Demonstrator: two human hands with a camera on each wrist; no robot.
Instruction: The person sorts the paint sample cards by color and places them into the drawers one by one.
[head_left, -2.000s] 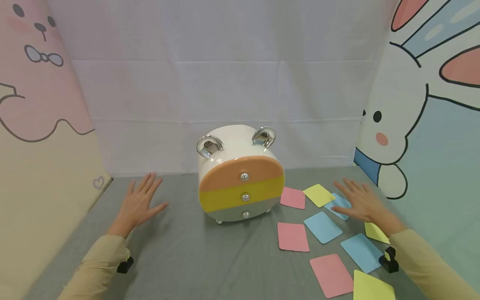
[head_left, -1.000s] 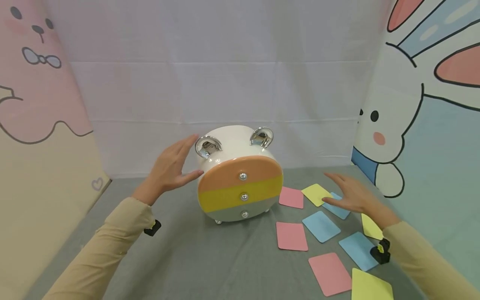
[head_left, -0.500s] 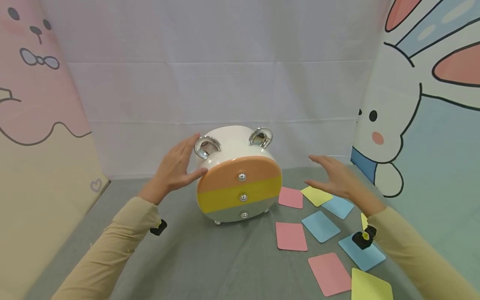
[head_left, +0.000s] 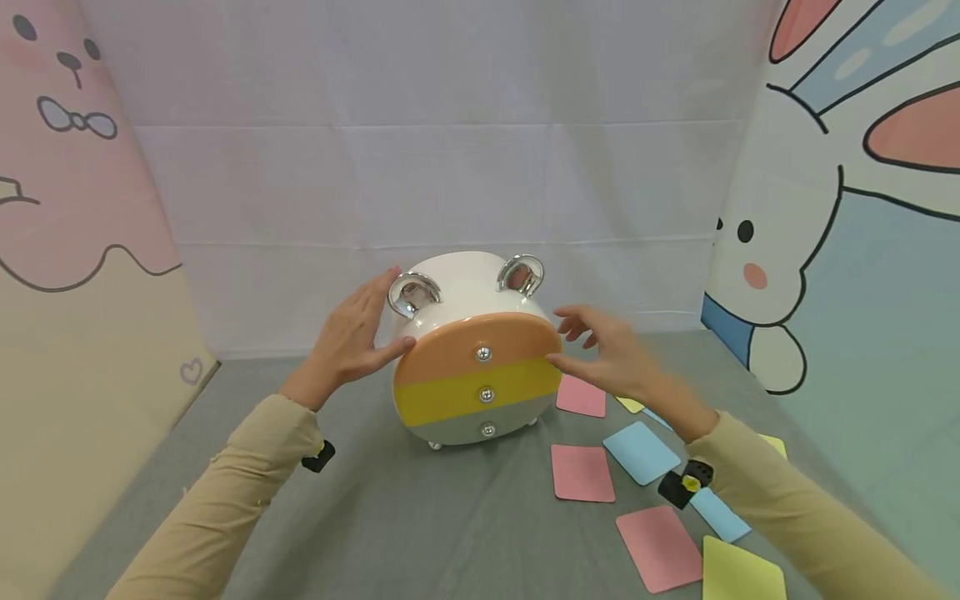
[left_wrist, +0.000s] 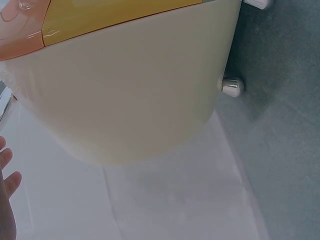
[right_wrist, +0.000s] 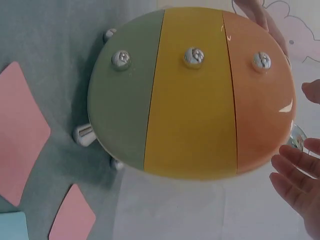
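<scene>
A white rounded drawer box point(head_left: 467, 282) with two silver ears stands mid-table on small silver feet. Its front has an orange drawer point(head_left: 450, 346), a yellow drawer point(head_left: 442, 393) and a grey-green drawer point(head_left: 457, 429), all closed, each with a silver knob. Against the box's upper left side rests my left hand point(head_left: 347, 337), fingers extended behind the ear and thumb at the orange drawer's edge. My right hand point(head_left: 611, 354) is at the box's right side, thumb and fingers apart, thumb tip overlapping the front's edge. The right wrist view shows nothing between its fingers.
Right of the box lie several coloured cards: a pink card point(head_left: 582, 473), a blue card point(head_left: 641, 452) and a yellow card point(head_left: 742, 571) among them. The right forearm passes over some. A white cloth point(head_left: 337, 183) hangs behind the grey table point(head_left: 420, 525); printed panels flank it.
My left hand has come from the table's left side to the box. The right hand has swung left from above the cards to the box's right side. The box has stayed put.
</scene>
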